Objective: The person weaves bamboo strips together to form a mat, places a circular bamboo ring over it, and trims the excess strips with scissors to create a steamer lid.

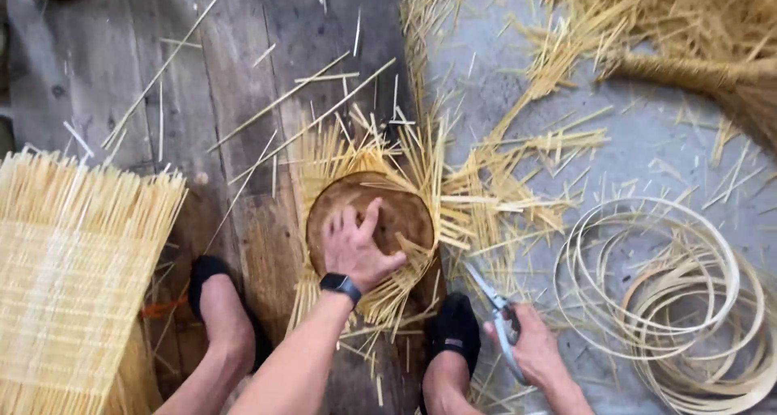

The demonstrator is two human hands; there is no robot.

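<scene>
Now, as I see it
Left hand (356, 249): spread flat, pressing the round wooden mould (368, 221) onto bamboo strips (477, 200)
Right hand (534, 346): clasping scissors (498, 318), beside coiled hoops (672, 302)

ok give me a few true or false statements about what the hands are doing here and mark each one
1. The left hand presses flat on a round wooden block. True.
2. The right hand holds a hammer. False: it holds scissors.
3. Bamboo splints fan out around the block. True.
4. The coiled strips lie to the person's left. False: they lie to the right, on the grey floor.
5. A woven mat sits at the left. True.
6. The left wrist is bare. False: it wears a dark watch.
</scene>
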